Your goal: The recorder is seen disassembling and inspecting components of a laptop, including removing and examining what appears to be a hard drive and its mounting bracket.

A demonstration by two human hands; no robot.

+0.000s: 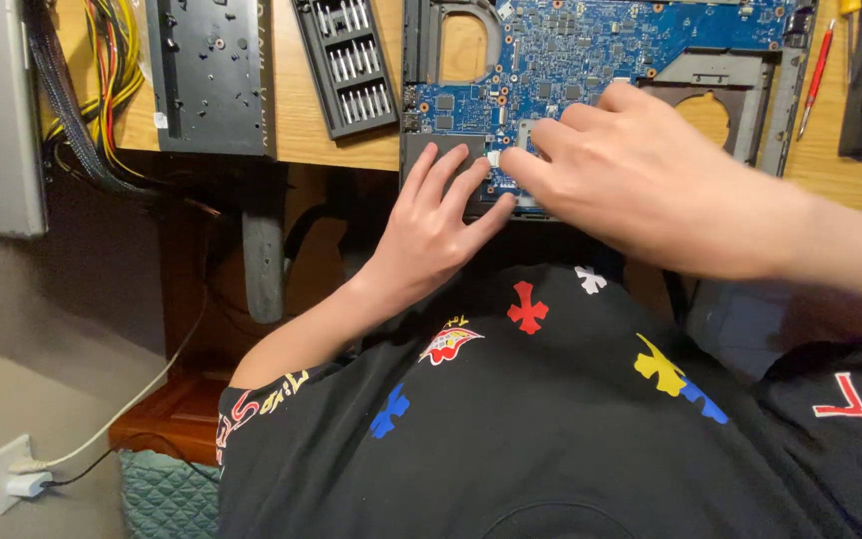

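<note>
The left hand (431, 225) lay spread, fingers flat on the near edge of the blue laptop circuit board (591, 50). The right hand (641, 175), just beside it, pinched a small white connector tab (494, 158) at its fingertips. Steady bracing and a gentle, straight pull seemed wise.

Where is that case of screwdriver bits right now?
In the head view, the bit case lies open on the wooden desk, upper left of the left hand, between a black panel and the blue circuit board.
</note>
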